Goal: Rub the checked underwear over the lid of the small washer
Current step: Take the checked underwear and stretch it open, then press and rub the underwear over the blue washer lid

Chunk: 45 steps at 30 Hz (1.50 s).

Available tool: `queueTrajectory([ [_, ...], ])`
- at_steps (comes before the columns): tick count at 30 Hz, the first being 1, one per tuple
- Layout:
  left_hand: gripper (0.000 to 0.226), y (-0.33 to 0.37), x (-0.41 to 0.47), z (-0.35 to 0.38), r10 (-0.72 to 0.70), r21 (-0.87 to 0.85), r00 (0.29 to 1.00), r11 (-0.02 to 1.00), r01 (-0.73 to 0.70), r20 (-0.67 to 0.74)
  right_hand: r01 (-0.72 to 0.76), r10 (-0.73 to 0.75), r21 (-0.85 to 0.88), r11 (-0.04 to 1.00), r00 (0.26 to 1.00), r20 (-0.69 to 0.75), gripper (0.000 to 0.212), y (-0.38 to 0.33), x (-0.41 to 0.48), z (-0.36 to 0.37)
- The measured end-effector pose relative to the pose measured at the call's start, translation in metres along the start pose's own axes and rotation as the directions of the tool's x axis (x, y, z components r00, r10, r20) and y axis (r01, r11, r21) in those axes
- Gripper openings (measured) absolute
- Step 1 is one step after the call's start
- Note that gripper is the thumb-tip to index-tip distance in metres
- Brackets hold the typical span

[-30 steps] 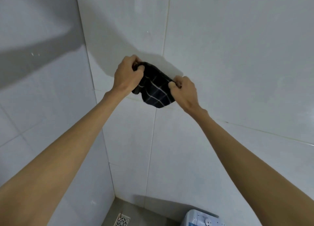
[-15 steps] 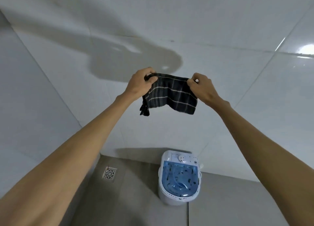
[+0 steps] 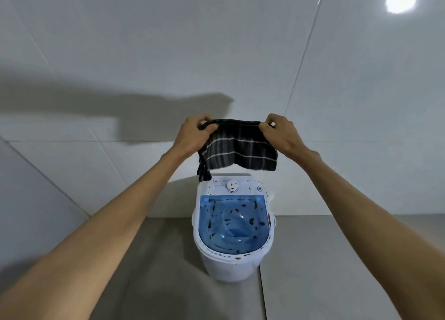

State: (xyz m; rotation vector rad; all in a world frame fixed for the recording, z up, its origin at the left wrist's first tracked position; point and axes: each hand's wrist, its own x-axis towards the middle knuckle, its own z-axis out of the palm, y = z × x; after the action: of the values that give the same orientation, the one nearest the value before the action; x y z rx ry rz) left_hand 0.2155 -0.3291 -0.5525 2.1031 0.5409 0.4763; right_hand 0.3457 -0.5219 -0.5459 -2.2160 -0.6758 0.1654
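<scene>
dark checked cloth underwear stretched between left hand and right hand | fingers pinched on top corners | held above blue translucent lid of small white washer, not touching

The room is evenly and fairly brightly lit, with a cool, greyish cast. A round white glare spot sits on the glossy wall tiles at the far upper right, probably a reflected ceiling lamp. A broad soft shadow stretches across the wall to the left, and a fainter one lies behind the washer. The wide-angle lens bends the tile seams and stretches the forearms at the near corners. Focus is soft throughout; fine detail looks smeared.
</scene>
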Motion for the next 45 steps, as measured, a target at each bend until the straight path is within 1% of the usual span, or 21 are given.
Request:
queueTrajectory([
  [4, 0.011, -0.043, -0.008, 0.039, 0.043, 0.017, 0.999, 0.999, -0.043, -0.027, 0.025, -0.024, 0.016, 1.0, 0.998, -0.05, 0.027, 0.048, -0.015, 0.035],
  [8, 0.019, -0.064, -0.023, 0.061, 0.078, 0.024, 0.995, 0.997, -0.077, -0.066, 0.084, -0.084, 0.004, 0.996, 0.991, -0.107, 0.03, 0.075, -0.028, 0.053],
  [13, 0.013, -0.07, -0.046, 0.065, 0.126, 0.019, 0.987, 0.992, -0.124, -0.1, 0.143, -0.14, 0.009, 0.99, 0.978, -0.151, 0.029, 0.082, -0.051, 0.054],
  [17, 0.01, -0.063, -0.066, 0.062, 0.142, -0.031, 0.975, 0.988, -0.149, -0.171, 0.195, -0.185, 0.036, 0.98, 0.965, -0.188, 0.027, 0.077, -0.077, 0.046],
  [21, 0.015, -0.048, -0.09, 0.058, 0.102, -0.072, 0.973, 0.99, -0.119, -0.206, 0.201, -0.185, 0.059, 0.978, 0.962, -0.2, 0.024, 0.072, -0.104, 0.033],
  [25, 0.032, -0.036, -0.116, 0.054, 0.037, -0.076, 0.982, 0.996, -0.051, -0.186, 0.18, -0.156, 0.088, 0.98, 0.96, -0.233, 0.014, 0.073, -0.129, 0.017],
  [27, 0.039, -0.034, -0.126, 0.056, -0.007, -0.066, 0.988, 0.998, -0.004, -0.156, 0.158, -0.131, 0.109, 0.981, 0.966, -0.224, 0.012, 0.074, -0.14, 0.01],
  [29, 0.036, -0.027, -0.139, 0.059, -0.051, -0.066, 0.991, 0.997, 0.043, -0.122, 0.138, -0.112, 0.116, 0.984, 0.972, -0.207, 0.015, 0.074, -0.154, 0.004],
  [31, 0.029, -0.015, -0.15, 0.062, -0.11, -0.147, 0.99, 0.984, 0.097, -0.086, 0.132, -0.104, 0.144, 0.981, 0.976, -0.191, 0.018, 0.071, -0.167, 0.0],
  [32, 0.029, -0.009, -0.154, 0.064, -0.142, -0.199, 0.988, 0.972, 0.127, -0.06, 0.135, -0.105, 0.174, 0.975, 0.979, -0.173, 0.019, 0.068, -0.174, -0.001],
  [35, 0.031, 0.013, -0.171, 0.07, -0.188, -0.286, 0.98, 0.938, 0.197, 0.057, 0.143, -0.129, 0.283, 0.948, 0.989, -0.066, 0.02, 0.055, -0.193, 0.002],
  [38, 0.028, 0.033, -0.186, 0.076, -0.177, -0.354, 0.976, 0.911, 0.211, 0.127, 0.139, -0.152, 0.344, 0.929, 0.988, 0.01, 0.021, 0.043, -0.211, 0.004],
  [41, 0.021, 0.049, -0.201, 0.072, -0.141, -0.4, 0.979, 0.897, 0.188, 0.144, 0.071, -0.132, 0.417, 0.906, 0.984, 0.119, 0.035, 0.036, -0.226, -0.002],
  [43, 0.028, 0.056, -0.21, 0.063, -0.123, -0.499, 0.964, 0.836, 0.228, 0.236, 0.019, -0.135, 0.455, 0.89, 0.965, 0.225, 0.042, 0.036, -0.232, -0.01],
  [45, 0.042, 0.057, -0.216, 0.054, -0.106, -0.533, 0.927, 0.792, 0.297, 0.359, 0.019, -0.155, 0.44, 0.898, 0.948, 0.277, 0.04, 0.04, -0.234, -0.014],
])
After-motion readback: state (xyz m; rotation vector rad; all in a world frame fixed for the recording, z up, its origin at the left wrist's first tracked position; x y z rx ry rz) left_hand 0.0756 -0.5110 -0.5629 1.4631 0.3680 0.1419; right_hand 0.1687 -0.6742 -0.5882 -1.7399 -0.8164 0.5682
